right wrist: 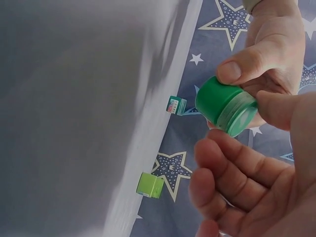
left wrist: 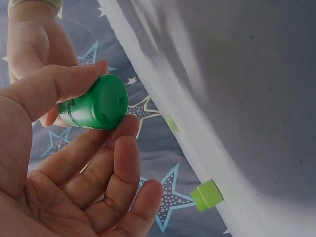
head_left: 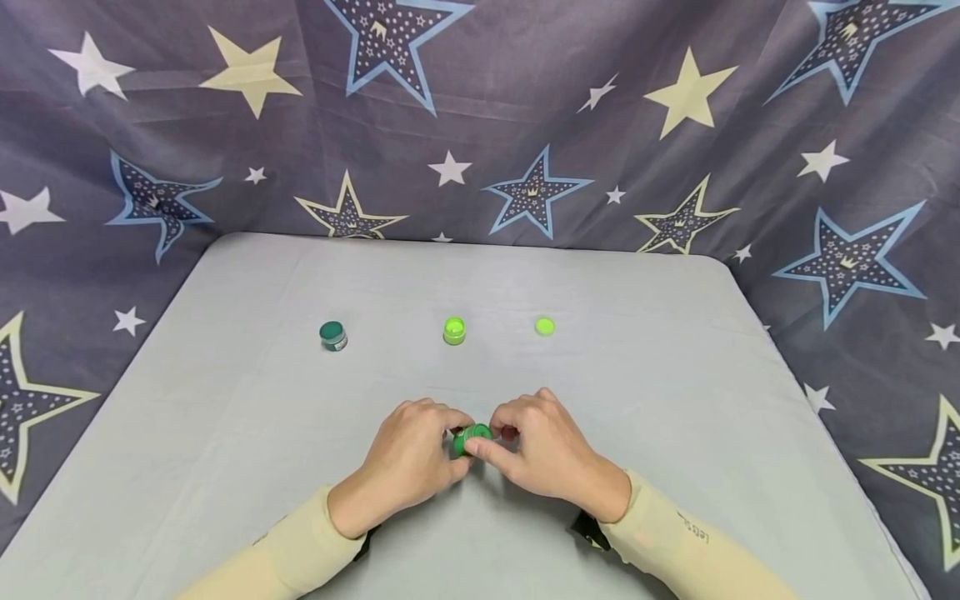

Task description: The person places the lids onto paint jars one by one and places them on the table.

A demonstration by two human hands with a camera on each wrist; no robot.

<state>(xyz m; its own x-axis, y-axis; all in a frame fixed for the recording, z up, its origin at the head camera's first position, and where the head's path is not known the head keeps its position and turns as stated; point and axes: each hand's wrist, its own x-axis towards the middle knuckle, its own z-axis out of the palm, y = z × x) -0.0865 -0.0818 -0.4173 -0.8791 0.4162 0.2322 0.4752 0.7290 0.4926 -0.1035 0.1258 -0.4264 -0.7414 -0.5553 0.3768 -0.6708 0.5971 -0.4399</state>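
Observation:
Both hands meet over the near middle of the table, at a small green paint jar (head_left: pixel 472 437). My left hand (head_left: pixel 415 456) grips the jar's green body between thumb and fingers, as the right wrist view shows with the jar (right wrist: pixel 216 102) tilted on its side. My right hand (head_left: pixel 551 446) pinches the jar's other end, where a paler, see-through rim (right wrist: pixel 236 109) shows. The right thumb lies against that rim, and the other right fingers are curved beneath it. In the left wrist view the jar's smooth green end (left wrist: pixel 112 102) faces outward.
Farther back on the white-covered table (head_left: pixel 390 275) stands a lime green jar (head_left: pixel 453 331), apparently uncovered. A lime green lid (head_left: pixel 544 326) lies to its right. A dark teal jar (head_left: pixel 333 336) with its lid on stands to the left. A star-patterned curtain (head_left: pixel 510 125) surrounds the table.

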